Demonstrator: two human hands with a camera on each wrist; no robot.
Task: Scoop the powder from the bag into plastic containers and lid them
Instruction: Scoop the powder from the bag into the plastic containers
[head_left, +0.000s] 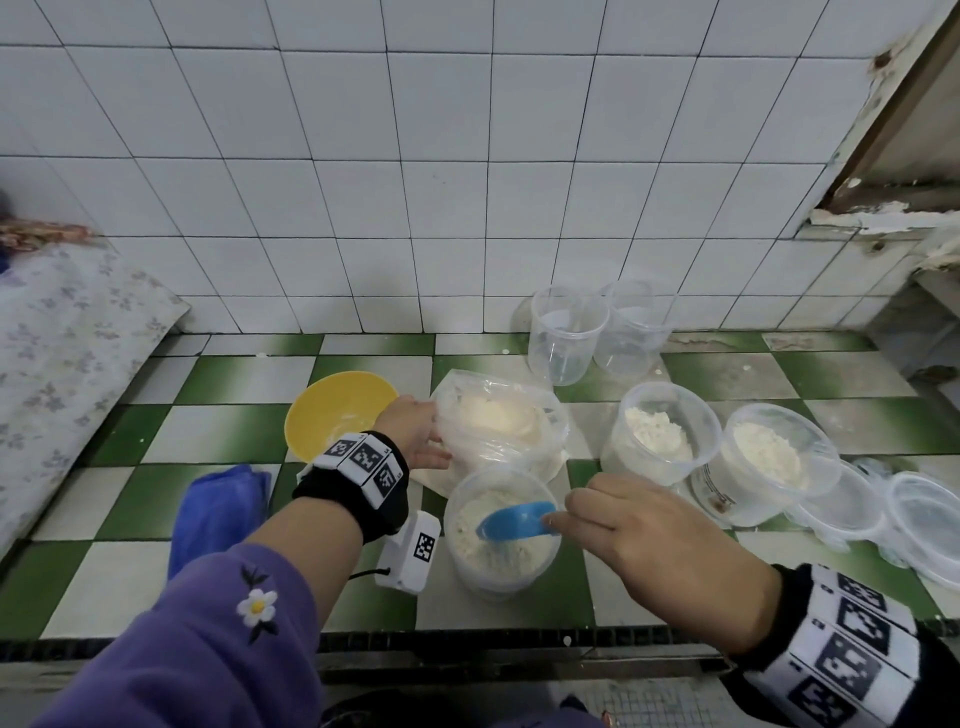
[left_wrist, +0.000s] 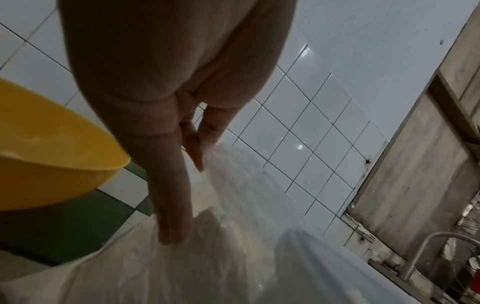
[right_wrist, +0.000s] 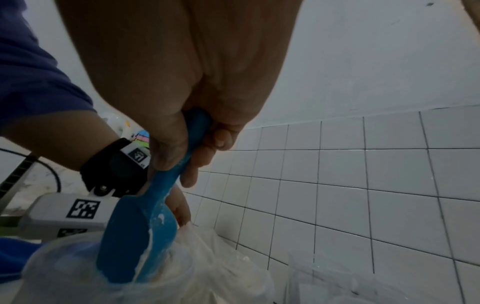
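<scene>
Your left hand (head_left: 415, 434) pinches the edge of the bag (head_left: 501, 426), I think so the mouth stays wide for scooping. Your right hand (head_left: 639, 535) is wrapped round the handle of the blue scoop (head_left: 519, 519), tipped into the near container (head_left: 501, 535) so the powder (head_left: 493, 545) lands inside. The right wrist view shows your fingers (right_wrist: 205, 158) curled on the handle; the head view shows two filled containers (head_left: 662, 434) waiting without lids.
</scene>
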